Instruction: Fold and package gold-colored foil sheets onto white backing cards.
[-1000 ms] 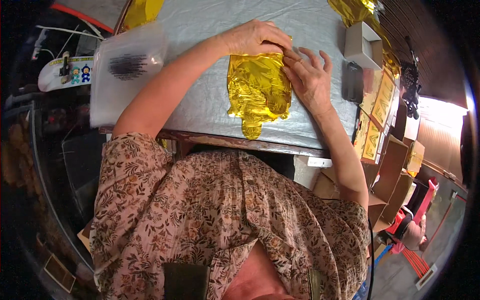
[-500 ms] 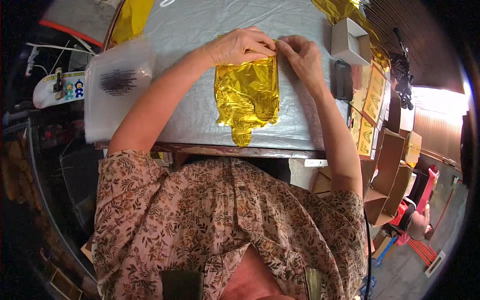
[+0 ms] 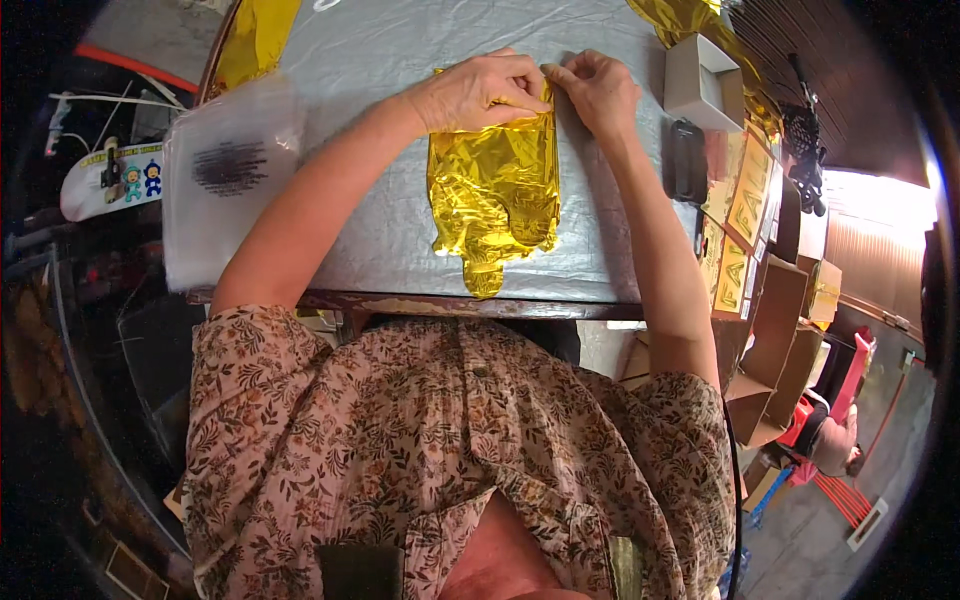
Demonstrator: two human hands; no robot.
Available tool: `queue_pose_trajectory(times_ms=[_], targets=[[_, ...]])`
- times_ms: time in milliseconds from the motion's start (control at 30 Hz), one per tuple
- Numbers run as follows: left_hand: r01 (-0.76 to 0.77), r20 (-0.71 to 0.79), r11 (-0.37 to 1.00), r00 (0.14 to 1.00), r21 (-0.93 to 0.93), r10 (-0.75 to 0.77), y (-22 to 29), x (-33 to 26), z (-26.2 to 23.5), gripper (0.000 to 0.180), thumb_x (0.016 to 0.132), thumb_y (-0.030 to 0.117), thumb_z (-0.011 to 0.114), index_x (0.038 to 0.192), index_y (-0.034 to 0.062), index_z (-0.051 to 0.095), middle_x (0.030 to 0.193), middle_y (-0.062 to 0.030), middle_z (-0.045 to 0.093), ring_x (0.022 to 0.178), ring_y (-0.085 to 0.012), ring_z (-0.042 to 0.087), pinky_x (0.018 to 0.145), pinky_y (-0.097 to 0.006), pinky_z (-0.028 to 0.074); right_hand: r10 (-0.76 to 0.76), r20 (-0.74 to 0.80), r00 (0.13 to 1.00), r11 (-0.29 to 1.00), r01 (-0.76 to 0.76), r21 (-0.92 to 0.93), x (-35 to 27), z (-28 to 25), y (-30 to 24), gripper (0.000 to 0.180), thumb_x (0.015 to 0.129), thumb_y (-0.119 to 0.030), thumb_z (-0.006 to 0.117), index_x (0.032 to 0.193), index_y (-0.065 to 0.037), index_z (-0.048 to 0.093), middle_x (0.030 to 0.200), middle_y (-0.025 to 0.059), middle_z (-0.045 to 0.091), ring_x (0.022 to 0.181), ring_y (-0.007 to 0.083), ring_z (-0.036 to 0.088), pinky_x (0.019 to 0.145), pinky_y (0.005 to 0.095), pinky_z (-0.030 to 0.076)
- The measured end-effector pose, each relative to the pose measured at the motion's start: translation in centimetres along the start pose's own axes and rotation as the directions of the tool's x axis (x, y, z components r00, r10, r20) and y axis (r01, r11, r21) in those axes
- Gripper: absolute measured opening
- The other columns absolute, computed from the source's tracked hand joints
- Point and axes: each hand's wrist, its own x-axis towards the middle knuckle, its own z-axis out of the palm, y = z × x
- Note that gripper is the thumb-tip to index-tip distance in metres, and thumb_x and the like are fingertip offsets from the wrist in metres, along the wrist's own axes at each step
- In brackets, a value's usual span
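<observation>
A flattened gold foil balloon (image 3: pixel 492 190) lies on the table in front of me, folded into a crinkled rectangle with a narrow tab at its near end. My left hand (image 3: pixel 480 92) rests over its far edge, fingers curled and pressed together on the foil. At the far right corner, my right hand (image 3: pixel 598 92) has thumb and fingers pinched close beside the left fingertips. The bit of foil between those fingers is mostly hidden.
A stack of clear plastic bags (image 3: pixel 215 200) lies at the table's left. On the right are an open white box (image 3: pixel 703 85), a dark oblong case (image 3: pixel 686 160) and yellow printed packages (image 3: pixel 745 190). Cardboard boxes (image 3: pixel 770 350) stand past the right edge. More gold foil (image 3: pixel 255 40) lies far left.
My right hand has shifted slightly up and its fingers have drawn closer together at the foil's corner. My left hand keeps nearly the same place on the balloon.
</observation>
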Motion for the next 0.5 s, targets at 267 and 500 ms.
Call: queue_pose_trajectory(times_ms=[267, 500], targets=[[0.037, -0.021, 0.999, 0.999, 0.004, -0.037, -0.4, -0.5, 0.2, 0.024, 0.089, 0.012, 0.072, 0.112, 0.0087, 0.077, 0.117, -0.0051, 0.066, 0.107, -0.0231, 0.063, 0.096, -0.035, 0.053, -0.477, -0.100, 0.873, 0.877, 0.480, 0.000, -5.6, -2.3, -1.0, 0.012, 0.091, -0.006, 0.070, 0.102, -0.001, 0.073, 0.101, 0.0138, 0.071, 0.094, 0.0320, 0.062, 0.082, 0.0377, 0.051], [-0.002, -0.017, 0.999, 1.000, 0.032, 0.002, -0.7, -0.3, 0.7, 0.023, 0.092, 0.018, 0.067, 0.112, 0.0090, 0.073, 0.120, -0.0047, 0.066, 0.110, -0.0270, 0.061, 0.100, -0.039, 0.051, -0.679, 0.072, 0.731, 0.734, 0.676, 0.061, -8.9, -1.5, -1.3, 0.027, 0.086, -0.002, 0.073, 0.113, -0.003, 0.072, 0.112, 0.0112, 0.070, 0.097, 0.0317, 0.064, 0.083, 0.0391, 0.055]])
